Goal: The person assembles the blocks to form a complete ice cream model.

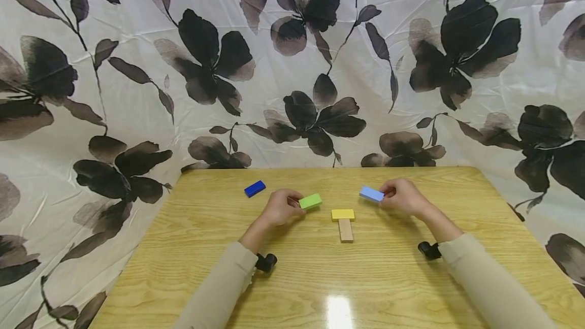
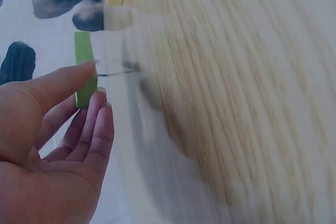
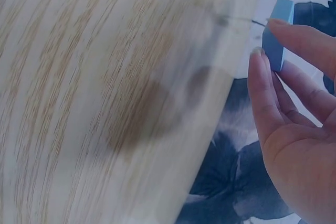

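Between thumb and fingers, my left hand (image 1: 281,207) pinches a green block (image 1: 311,201) by its left end; the left wrist view shows the same green block (image 2: 84,51) held above the table. My right hand (image 1: 403,198) pinches a light blue block (image 1: 371,194) by its right end, and the right wrist view has this light blue block (image 3: 278,38) too. Between the hands and nearer me, a yellow block (image 1: 343,215) lies crosswise at the far end of a plain wooden block (image 1: 346,231), making a T shape.
A dark blue block (image 1: 255,188) lies on the wooden table (image 1: 173,268) beyond my left hand. Behind the table's far edge hangs a white cloth (image 1: 256,65) with dark flowers. Small black devices sit at both wrists.
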Motion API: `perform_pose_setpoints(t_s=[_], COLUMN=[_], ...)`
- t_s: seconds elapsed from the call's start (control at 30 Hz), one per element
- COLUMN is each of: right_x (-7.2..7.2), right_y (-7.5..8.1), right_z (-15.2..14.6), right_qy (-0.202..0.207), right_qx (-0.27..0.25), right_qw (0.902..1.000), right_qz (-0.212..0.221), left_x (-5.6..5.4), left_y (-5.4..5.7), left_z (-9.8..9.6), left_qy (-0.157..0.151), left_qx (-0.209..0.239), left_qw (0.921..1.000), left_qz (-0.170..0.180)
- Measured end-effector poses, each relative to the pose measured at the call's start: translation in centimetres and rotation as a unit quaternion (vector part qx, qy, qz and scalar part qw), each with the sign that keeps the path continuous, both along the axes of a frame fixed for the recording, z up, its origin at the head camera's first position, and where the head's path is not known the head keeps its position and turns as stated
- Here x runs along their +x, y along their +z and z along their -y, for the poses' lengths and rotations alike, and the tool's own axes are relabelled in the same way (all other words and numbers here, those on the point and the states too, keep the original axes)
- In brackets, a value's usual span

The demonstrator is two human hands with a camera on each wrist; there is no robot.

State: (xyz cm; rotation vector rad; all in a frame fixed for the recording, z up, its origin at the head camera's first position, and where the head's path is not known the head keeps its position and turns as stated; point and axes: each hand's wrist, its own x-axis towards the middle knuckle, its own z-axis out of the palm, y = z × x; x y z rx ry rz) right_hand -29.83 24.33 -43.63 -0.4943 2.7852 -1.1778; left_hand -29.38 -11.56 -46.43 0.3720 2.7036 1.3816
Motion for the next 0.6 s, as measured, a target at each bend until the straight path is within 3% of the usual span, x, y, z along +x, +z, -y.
perform_pose_setpoints(t_s=[0.6], right_x=[-1.0], right_y=[-0.5], right_z=[1.3], right_qy=[0.003], right_qx=[0.007], right_qw=[0.9999], right_qz=[-0.007], left_x=[-0.9], left_y=[0.3], left_z=[-2.4], left_qy=[-0.043], left_qx=[-0.012], left_qw=[0.9990], left_qz=[-0.003])
